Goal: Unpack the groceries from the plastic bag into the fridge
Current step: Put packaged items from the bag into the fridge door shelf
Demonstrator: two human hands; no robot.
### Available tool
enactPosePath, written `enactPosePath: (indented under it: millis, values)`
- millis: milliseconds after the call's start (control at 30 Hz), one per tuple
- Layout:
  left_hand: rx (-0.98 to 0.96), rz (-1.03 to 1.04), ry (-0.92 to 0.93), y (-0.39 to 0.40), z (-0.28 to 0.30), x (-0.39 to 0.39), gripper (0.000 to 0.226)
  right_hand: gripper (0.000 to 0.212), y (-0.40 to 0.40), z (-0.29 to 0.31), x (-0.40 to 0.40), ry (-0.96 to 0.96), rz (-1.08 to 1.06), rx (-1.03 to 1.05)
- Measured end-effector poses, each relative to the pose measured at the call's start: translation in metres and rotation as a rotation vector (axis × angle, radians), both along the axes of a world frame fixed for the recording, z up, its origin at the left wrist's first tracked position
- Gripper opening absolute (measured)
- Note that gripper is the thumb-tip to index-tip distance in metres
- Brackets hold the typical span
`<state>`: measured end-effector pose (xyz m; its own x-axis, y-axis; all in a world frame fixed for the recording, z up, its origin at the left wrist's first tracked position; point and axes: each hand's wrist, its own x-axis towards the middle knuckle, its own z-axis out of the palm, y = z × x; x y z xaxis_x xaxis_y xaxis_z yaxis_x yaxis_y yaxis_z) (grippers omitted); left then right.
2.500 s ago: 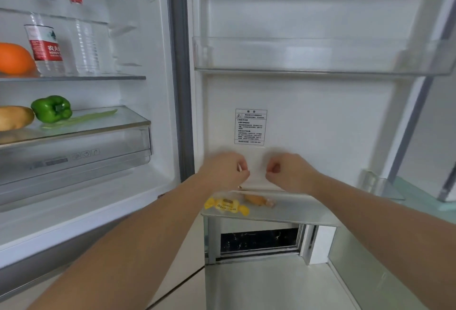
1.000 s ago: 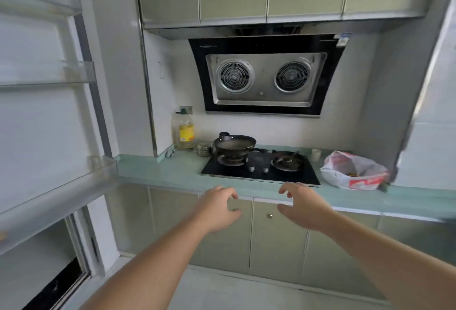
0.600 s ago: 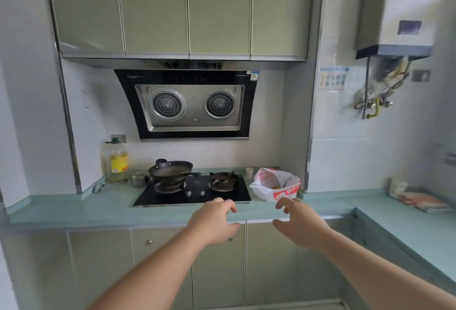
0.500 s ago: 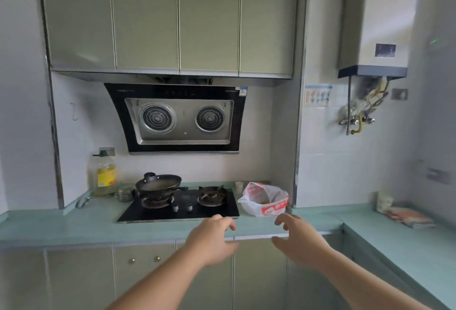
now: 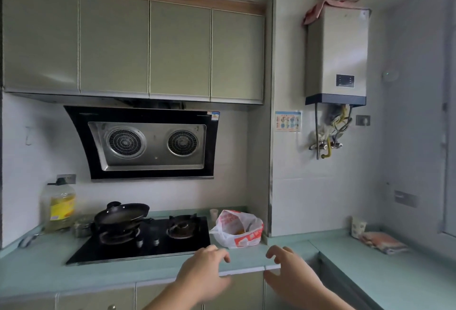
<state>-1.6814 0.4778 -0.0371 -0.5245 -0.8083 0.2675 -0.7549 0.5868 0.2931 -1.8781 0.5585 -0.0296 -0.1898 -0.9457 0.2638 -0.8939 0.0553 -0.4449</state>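
Plastic bag (image 5: 238, 230) sits on the teal counter (image 5: 283, 248), just right of the stove (image 5: 148, 240) (mouth open, something orange inside). Left hand (image 5: 204, 275) and right hand (image 5: 291, 277) hover near it, fingers loosely spread, holding nothing.

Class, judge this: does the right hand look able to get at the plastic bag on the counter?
Probably yes: the right hand hovers open just short of the bag, with only bare counter between them.

No lettering before me is legible: print on the plastic bag (image 5: 238, 229) and oil bottle (image 5: 59, 207) blurs.
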Motion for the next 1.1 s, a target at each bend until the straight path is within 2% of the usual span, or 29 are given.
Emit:
enactPosePath:
  millis: [200, 600, 867, 1100]
  values:
    - [0.039, -0.037, 0.02, -0.069, -0.015, -0.015, 0.039, 0.036, -0.063, -0.009, -0.008, 0.014, -0.018, 0.032]
    - [0.058, -0.053, 0.053, -0.26, -0.038, -0.023, 0.039, 0.039, -0.234, -0.033, -0.012, 0.06, -0.099, 0.109]
    - [0.123, -0.062, 0.025, -0.36, -0.054, -0.066, 0.036, 0.039, -0.338, -0.055, -0.063, 0.014, -0.109, 0.114]
    - [0.105, 0.033, -0.024, -0.443, -0.05, -0.113, 0.027, 0.041, -0.446, -0.073, -0.121, -0.084, -0.031, 0.122]
